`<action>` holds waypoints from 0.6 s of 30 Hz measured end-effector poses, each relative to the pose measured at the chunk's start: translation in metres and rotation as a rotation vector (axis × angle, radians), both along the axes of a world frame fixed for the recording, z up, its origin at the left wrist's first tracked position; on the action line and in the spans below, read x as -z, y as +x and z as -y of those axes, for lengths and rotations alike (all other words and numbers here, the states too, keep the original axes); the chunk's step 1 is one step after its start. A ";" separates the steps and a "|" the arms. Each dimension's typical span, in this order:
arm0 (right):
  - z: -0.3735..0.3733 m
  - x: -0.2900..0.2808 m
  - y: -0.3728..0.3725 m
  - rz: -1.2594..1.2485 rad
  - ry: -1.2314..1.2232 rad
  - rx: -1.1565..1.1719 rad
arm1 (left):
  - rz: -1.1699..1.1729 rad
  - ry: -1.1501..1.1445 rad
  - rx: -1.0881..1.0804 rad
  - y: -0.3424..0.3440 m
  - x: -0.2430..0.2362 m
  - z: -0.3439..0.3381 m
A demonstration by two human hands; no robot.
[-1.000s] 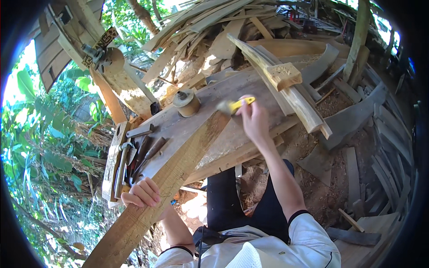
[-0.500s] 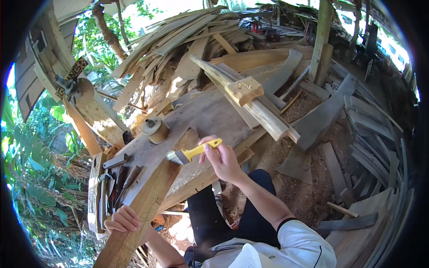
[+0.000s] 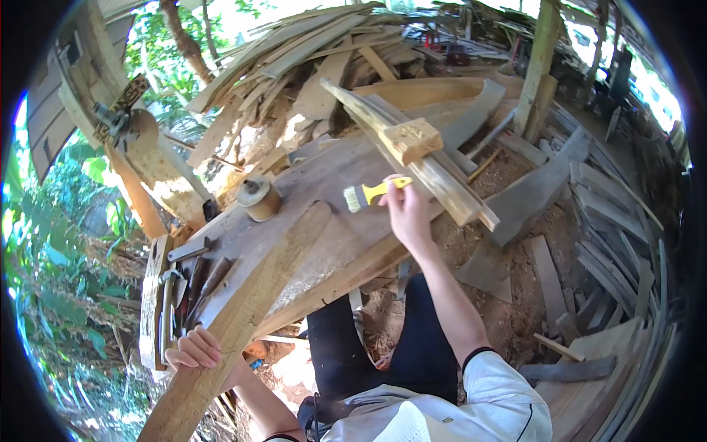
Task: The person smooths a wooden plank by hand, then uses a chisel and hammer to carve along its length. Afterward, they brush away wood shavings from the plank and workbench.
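Note:
My left hand (image 3: 195,349) is closed around the edge of a long wooden board (image 3: 250,296). The board slants over the workbench, its far end near the bench's middle and its near end hanging past the front edge toward me. My right hand (image 3: 407,214) grips a paintbrush (image 3: 374,193) by its yellow handle. The pale bristles point left, above the bench top and apart from the board. Left of the board's far end stands a round wooden pot (image 3: 259,199) with a dark knob on top.
The workbench (image 3: 317,173) carries chisel-like hand tools (image 3: 210,287) at its left end. Rough timbers with a wooden block (image 3: 412,140) lie across its right side. Stacked planks (image 3: 294,55) rise behind; more boards (image 3: 611,214) line the right. A wooden post (image 3: 537,70) stands at the back right.
My right hand has carried the paintbrush right and away from the board, where its bristles were before. The board and my left hand have shifted slightly down and left in view.

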State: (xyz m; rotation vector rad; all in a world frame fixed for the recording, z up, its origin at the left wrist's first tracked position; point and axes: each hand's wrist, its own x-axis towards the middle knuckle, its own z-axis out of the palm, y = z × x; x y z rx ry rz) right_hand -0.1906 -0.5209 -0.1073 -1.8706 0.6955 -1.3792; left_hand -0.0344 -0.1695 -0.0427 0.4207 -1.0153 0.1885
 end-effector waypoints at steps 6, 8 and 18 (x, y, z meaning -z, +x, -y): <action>0.051 0.005 0.000 -0.319 -0.052 0.140 | 0.022 0.008 0.024 0.005 0.009 -0.002; 0.043 -0.006 0.017 -0.221 -0.152 0.177 | -0.002 0.000 0.007 0.003 0.008 -0.013; -0.005 -0.012 0.014 -0.218 -0.084 -0.119 | 0.008 0.011 -0.016 0.011 0.012 -0.025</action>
